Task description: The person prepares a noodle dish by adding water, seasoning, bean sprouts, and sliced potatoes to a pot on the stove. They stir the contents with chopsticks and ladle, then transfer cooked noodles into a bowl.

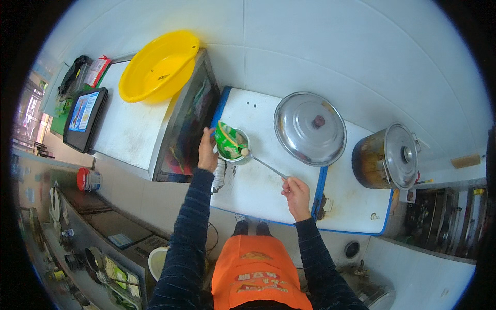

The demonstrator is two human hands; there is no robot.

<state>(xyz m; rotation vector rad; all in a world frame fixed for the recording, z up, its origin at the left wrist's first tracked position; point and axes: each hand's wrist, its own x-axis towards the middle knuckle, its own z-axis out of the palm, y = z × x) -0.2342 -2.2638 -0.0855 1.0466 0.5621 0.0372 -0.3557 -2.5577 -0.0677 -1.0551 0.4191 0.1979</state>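
My right hand (296,193) grips the handle of a metal spoon (269,166), whose bowl end carries a light lump at the rim of a small white container (248,139). A green printed plastic bag (228,141) with a yellow edge lies in the container, among pale brownish contents. My left hand (208,149) is at the container's left side, on its rim and the bag's edge; its fingertips are partly hidden. The container stands on a white chest freezer lid (255,190) with blue edging.
A large metal lid (306,133) lies to the right on the freezer, and a stained lidded pot (372,159) stands beyond it. At the left, a yellow plastic basin (155,69) and a black tablet-like screen (84,120) rest on a white counter (128,131). A sink area is at lower right.
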